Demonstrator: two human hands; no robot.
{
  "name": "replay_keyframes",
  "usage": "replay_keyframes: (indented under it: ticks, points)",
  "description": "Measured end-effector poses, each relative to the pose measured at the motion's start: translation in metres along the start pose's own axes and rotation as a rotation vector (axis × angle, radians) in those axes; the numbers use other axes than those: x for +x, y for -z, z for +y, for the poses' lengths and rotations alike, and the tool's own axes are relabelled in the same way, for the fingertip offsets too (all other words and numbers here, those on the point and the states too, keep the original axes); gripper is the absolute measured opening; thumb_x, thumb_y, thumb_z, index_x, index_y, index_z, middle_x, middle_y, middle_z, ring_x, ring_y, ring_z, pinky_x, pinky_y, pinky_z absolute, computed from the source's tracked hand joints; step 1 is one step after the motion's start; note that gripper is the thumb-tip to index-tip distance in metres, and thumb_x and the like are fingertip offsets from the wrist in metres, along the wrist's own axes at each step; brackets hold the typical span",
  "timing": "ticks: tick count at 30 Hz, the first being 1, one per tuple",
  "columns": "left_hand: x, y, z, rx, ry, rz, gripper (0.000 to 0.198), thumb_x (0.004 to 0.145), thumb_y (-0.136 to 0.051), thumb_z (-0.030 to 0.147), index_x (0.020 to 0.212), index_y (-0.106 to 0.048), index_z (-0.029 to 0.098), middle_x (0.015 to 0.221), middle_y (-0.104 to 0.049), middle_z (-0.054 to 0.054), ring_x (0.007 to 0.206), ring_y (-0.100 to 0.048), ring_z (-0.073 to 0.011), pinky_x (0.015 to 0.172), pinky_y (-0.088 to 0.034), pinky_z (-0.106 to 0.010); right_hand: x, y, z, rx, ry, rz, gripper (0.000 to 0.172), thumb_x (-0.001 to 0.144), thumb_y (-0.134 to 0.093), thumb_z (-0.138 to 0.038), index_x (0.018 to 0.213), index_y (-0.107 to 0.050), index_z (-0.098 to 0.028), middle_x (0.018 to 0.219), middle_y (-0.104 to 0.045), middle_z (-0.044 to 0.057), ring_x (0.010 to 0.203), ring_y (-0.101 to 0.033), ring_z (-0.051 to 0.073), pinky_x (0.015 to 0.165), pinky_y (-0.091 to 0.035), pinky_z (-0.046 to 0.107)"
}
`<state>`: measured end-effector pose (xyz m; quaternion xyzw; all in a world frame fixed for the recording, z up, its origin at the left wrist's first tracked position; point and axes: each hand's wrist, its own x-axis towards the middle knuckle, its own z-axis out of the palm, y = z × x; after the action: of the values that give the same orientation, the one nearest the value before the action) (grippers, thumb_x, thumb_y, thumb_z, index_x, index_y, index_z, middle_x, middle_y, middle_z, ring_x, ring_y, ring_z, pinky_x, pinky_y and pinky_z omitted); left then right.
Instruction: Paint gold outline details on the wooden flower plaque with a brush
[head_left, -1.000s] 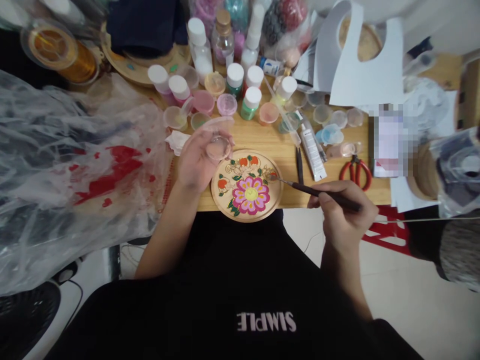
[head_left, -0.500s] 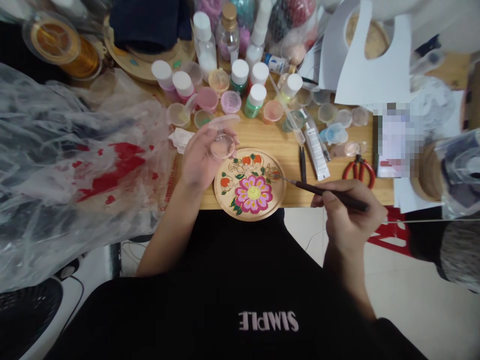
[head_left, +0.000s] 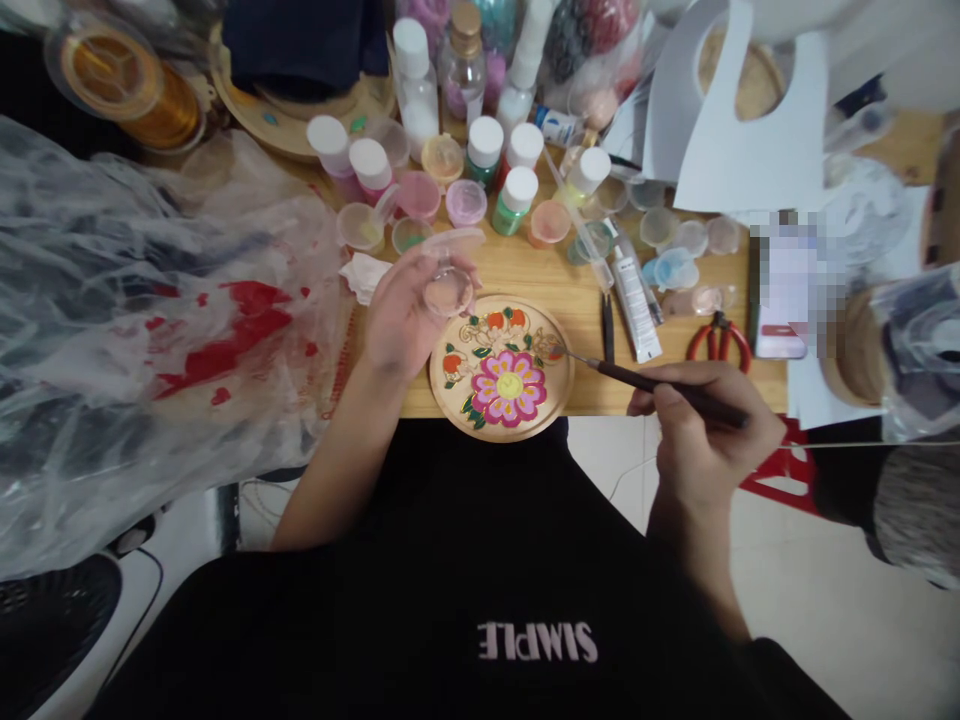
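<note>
My left hand (head_left: 409,315) is closed around a small clear plastic cup (head_left: 448,292) with its hinged lid raised; what lies inside looks pale. Just below it, a round wooden plaque (head_left: 442,395) rests at the table's front edge, overhanging it a little. The plaque carries a pink flower (head_left: 508,388) with a yellow centre, orange fruits and green leaves, outlined in gold. In my right hand (head_left: 701,420) is a dark-handled tool (head_left: 637,378) with a thin metal tip. That tip is at the orange and green motif on the plaque's right side.
Behind the plaque stand several white-capped paint bottles (head_left: 516,200) and small open cups (head_left: 550,224). Black tweezers (head_left: 607,328), a white tube (head_left: 636,305) and red-handled pliers (head_left: 720,343) lie to the right, near a phone (head_left: 784,290). Plastic bags (head_left: 225,330) cover the left side.
My right hand has shifted slightly right, and the tool lies a little lower in angle, its tip still at the right motif. The left hand holds the cup almost unmoved.
</note>
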<state>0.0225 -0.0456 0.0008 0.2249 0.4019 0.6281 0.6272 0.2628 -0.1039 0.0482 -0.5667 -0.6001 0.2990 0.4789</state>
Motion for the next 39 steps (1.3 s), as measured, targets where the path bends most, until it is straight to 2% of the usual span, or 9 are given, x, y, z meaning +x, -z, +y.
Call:
replay_keyframes:
  ticks: [6, 12, 21, 27, 39]
  points:
    - [-0.0001, 0.0024, -0.0019, -0.024, -0.036, -0.038, 0.023, 0.086, -0.055, 0.032, 0.070, -0.064, 0.018, 0.072, -0.066, -0.004, 0.060, -0.056, -0.0119, 0.058, -0.046, -0.026, -0.0010, -0.0005, 0.0010, -0.006, -0.013, -0.024, 0.008, 0.080, -0.067, -0.019, 0.083, -0.074, -0.019, 0.064, -0.066, -0.001, 0.052, -0.061, 0.012, 0.048, -0.051, 0.025]
    - [0.0008, 0.0038, -0.0027, -0.053, -0.065, -0.082, 0.026, 0.089, -0.051, 0.030, 0.073, -0.067, 0.017, 0.074, -0.065, -0.004, 0.062, -0.058, -0.0110, 0.058, -0.047, -0.025, -0.0006, -0.0004, 0.0037, -0.012, -0.018, -0.047, 0.008, 0.080, -0.067, -0.018, 0.083, -0.074, -0.020, 0.063, -0.065, -0.002, 0.052, -0.060, 0.011, 0.048, -0.049, 0.024]
    - [0.0004, 0.0039, -0.0022, -0.025, -0.056, -0.062, 0.023, 0.083, -0.060, 0.036, 0.072, -0.069, 0.018, 0.073, -0.065, -0.004, 0.060, -0.057, -0.0119, 0.058, -0.045, -0.027, -0.0004, -0.0009, 0.0023, -0.002, 0.002, -0.049, 0.010, 0.079, -0.067, -0.016, 0.083, -0.074, -0.021, 0.064, -0.067, -0.002, 0.052, -0.061, 0.012, 0.048, -0.051, 0.024]
    - [0.0006, 0.0032, -0.0014, -0.030, -0.036, -0.050, 0.026, 0.086, -0.058, 0.037, 0.071, -0.067, 0.017, 0.072, -0.064, -0.004, 0.059, -0.056, -0.0115, 0.057, -0.045, -0.026, -0.0012, -0.0011, 0.0004, -0.018, 0.006, -0.033, 0.009, 0.079, -0.067, -0.018, 0.083, -0.074, -0.020, 0.066, -0.067, -0.002, 0.053, -0.062, 0.011, 0.049, -0.053, 0.024]
    - [0.0002, 0.0047, -0.0006, -0.050, -0.037, -0.071, 0.025, 0.088, -0.051, 0.027, 0.072, -0.067, 0.017, 0.072, -0.065, -0.005, 0.060, -0.058, -0.0130, 0.056, -0.043, -0.028, -0.0010, -0.0013, 0.0005, -0.045, 0.007, -0.040, 0.010, 0.078, -0.067, -0.017, 0.083, -0.075, -0.020, 0.067, -0.068, 0.000, 0.054, -0.063, 0.012, 0.050, -0.054, 0.023]
